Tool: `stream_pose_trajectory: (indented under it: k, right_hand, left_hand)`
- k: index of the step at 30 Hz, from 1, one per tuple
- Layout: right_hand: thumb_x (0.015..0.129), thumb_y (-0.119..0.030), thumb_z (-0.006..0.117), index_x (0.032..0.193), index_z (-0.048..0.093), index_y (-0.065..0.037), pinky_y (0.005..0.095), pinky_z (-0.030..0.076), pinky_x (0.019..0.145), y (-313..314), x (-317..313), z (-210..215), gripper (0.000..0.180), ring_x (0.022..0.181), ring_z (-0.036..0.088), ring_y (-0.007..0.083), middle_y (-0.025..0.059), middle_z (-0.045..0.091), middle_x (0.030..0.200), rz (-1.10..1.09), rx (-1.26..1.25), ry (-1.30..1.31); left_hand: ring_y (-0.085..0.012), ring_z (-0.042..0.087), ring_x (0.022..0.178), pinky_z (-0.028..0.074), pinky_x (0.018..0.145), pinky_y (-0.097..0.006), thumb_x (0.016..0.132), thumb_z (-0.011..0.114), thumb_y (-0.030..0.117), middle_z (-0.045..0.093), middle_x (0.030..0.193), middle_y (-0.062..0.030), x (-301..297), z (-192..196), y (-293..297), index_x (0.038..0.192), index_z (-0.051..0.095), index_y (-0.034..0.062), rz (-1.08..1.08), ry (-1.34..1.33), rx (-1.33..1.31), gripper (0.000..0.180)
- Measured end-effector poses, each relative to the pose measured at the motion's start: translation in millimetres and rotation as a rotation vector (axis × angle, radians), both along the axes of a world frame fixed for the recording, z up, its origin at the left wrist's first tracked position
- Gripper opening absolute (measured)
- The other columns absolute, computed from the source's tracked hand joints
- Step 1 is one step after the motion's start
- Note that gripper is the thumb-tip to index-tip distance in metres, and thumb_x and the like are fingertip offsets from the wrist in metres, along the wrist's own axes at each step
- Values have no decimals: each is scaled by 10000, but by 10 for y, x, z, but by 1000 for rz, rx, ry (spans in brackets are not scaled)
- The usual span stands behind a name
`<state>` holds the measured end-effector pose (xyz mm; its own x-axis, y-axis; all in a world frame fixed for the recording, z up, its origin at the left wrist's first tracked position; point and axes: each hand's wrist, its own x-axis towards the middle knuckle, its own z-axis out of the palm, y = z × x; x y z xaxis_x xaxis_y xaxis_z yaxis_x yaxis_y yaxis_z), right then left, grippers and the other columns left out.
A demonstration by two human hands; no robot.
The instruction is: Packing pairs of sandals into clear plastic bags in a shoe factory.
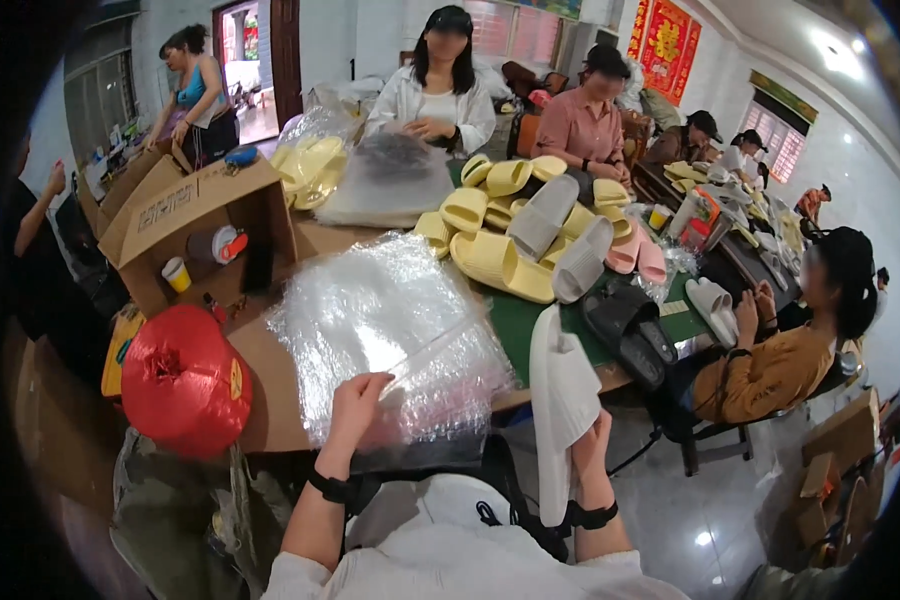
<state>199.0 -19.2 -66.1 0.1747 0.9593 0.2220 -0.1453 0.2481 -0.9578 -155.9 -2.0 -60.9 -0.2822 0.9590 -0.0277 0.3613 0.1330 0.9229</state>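
Grey tiled floor [690, 500] shows beyond the surface's [270, 410] near edge; there your right hand [592, 450] grips a white ribbed slipper [560, 400]. Your left hand [358, 400] pinches a thin clear plastic bag [435, 350] near that edge.

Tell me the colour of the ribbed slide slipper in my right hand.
White: that ribbed slide slipper shows best in the head view.

A large gold character marks the red wall banner [663, 48]; dark print, the cardboard carton [208, 205] on the table's [518, 332] left edge.
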Motion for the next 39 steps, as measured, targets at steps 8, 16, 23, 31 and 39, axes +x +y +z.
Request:
stream_pose_trajectory:
  k: [8,16,23,31,39]
  right_hand:
    - [955,-117,596,1226,483,-23,354,540,842,30,257,-78,308,1053,625,200,124,606,1183,-73,-45,50]
    - [943,-119,623,1238,493,12,357,531,872,27,110,-185,348,1030,632,195,117,621,1169,-86,-46,-78]
    - [929,-56,598,1295,560,25,277,523,851,27,-53,-122,377,1011,635,141,101,644,1193,-49,4,-178]
    - [905,-19,582,1156,630,58,279,489,851,-44,-233,29,267,961,632,139,86,682,1117,124,7,-175]
    - [899,-51,585,1136,629,63,332,482,883,-44,-488,345,266,1030,655,265,182,670,1155,279,273,-468]
  left_hand:
    - [-107,591,700,464,659,-277,935,580,268,668,684,-76,-44,-177,150,1006,752,43,-34,-78,131,292]
    - [-261,591,1118,467,947,-359,851,708,275,630,1207,-159,4,-37,-128,1090,711,36,-286,260,214,339]
    - [-360,488,1236,423,1026,-426,762,784,226,527,1351,-182,124,31,-163,1219,625,76,-291,545,264,507]
    - [-338,591,1017,498,863,-411,799,738,168,651,1153,-114,173,8,-55,1040,697,61,-215,647,321,267]
    - [-264,627,876,498,794,-350,776,761,164,695,933,-60,112,-116,81,817,722,46,-72,271,280,131]
